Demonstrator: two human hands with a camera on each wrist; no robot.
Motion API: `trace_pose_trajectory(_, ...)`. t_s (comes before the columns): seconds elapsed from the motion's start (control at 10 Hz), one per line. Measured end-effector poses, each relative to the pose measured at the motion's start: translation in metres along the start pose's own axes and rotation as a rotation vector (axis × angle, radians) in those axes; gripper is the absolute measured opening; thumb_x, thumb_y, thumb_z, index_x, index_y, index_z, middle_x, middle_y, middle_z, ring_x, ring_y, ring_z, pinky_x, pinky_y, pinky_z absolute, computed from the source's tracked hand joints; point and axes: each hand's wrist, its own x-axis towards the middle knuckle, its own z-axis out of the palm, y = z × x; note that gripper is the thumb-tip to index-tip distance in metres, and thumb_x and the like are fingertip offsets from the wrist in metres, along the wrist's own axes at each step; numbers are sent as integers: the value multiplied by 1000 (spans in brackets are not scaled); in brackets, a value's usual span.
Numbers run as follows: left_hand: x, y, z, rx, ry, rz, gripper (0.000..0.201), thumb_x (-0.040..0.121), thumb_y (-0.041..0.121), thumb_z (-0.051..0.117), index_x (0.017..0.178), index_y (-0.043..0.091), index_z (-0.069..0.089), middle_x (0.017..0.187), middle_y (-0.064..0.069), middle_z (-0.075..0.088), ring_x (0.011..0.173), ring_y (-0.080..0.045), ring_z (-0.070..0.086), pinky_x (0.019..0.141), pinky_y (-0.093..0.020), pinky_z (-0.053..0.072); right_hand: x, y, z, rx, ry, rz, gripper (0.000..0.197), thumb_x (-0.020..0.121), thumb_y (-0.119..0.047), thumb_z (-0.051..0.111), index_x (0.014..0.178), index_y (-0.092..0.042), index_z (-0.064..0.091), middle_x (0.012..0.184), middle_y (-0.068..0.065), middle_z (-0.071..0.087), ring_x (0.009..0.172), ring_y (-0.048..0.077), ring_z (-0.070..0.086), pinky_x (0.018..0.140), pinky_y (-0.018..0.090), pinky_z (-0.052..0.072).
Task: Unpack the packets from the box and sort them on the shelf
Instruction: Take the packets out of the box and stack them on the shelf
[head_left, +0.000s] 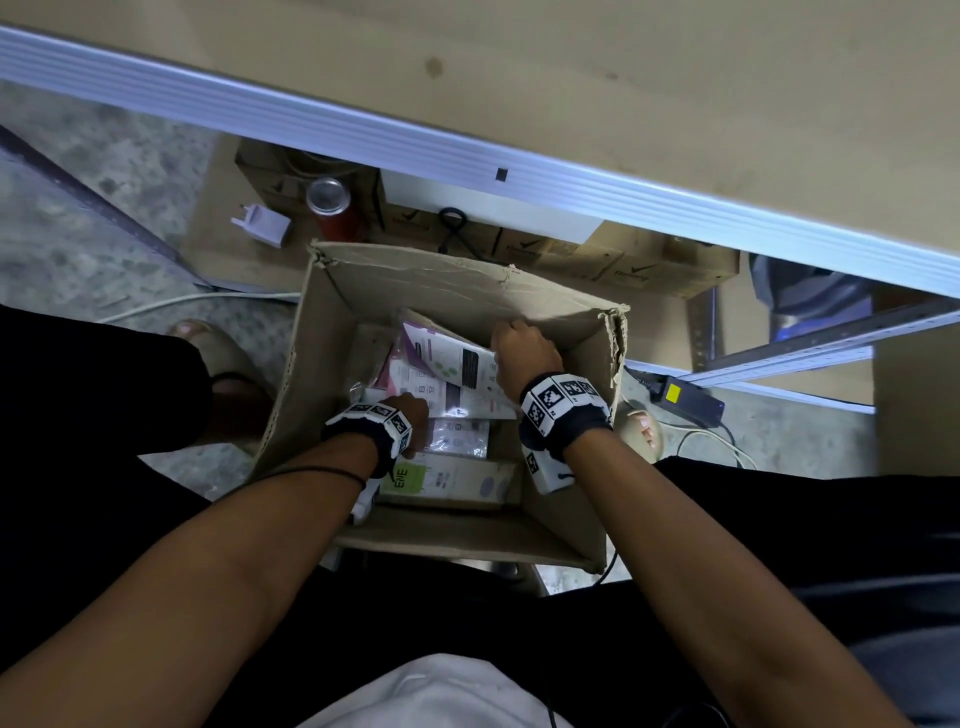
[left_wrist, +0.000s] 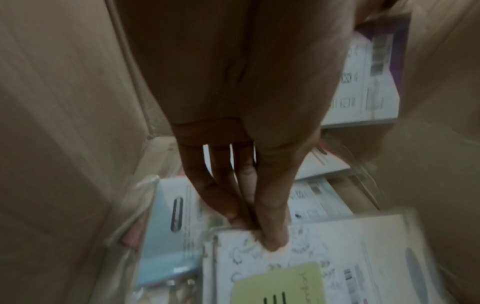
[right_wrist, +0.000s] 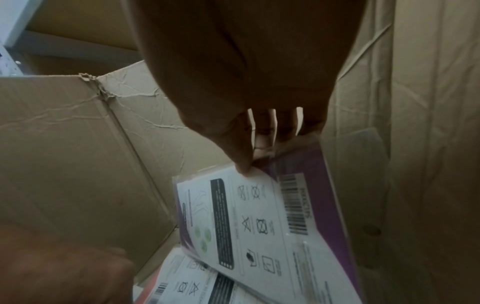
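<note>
An open cardboard box (head_left: 457, 283) stands on the floor between my legs, with several flat packets inside. My right hand (head_left: 522, 351) pinches the top edge of a purple-and-white packet (head_left: 447, 358) (right_wrist: 262, 222), tilted up against the far side; thumb and fingers (right_wrist: 242, 162) clamp its corner. My left hand (head_left: 410, 410) reaches down at the box's left side and pinches the corner of a white patterned packet (left_wrist: 324, 257) with a green label (left_wrist: 280, 283). A light blue packet (left_wrist: 171, 226) lies beside it. More white packets (head_left: 457, 436) lie below.
A shelf board (head_left: 571, 67) with a pale metal edge (head_left: 467, 150) runs overhead. Under it sit brown cartons (head_left: 597, 260), a red can (head_left: 332, 210) and a white plug (head_left: 262, 226). A black power adapter (head_left: 685, 397) and cables lie on the floor at right.
</note>
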Motion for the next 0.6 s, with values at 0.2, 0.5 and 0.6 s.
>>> trace_pose_trajectory(0.2,-16,-6,-23,43,46,22,15,71,6,78,84,12,77,102,-8,72,93,-25,70,88,-37,58,-6,-7,-8,-12,86,-50,36,85,-5,62,120,-8,54,128,12,55,117,33,54,92,48,50)
trace_pose_trajectory(0.5,-48,-4,-51,-15,261,12,30,84,12,72,63,22,53,77,-1,58,65,-12,49,70,-22,44,-33,-7,-22,-74,163,-75,29,86,-1,59,113,-10,57,117,11,60,108,33,59,90,45,49)
trace_pose_trajectory(0.6,-79,6,-72,78,318,-16,25,81,25,77,73,25,52,93,-1,65,78,-14,54,77,-24,50,-44,-12,-35,-63,205,-80,28,85,1,56,112,-8,57,115,14,60,109,35,58,92,46,50)
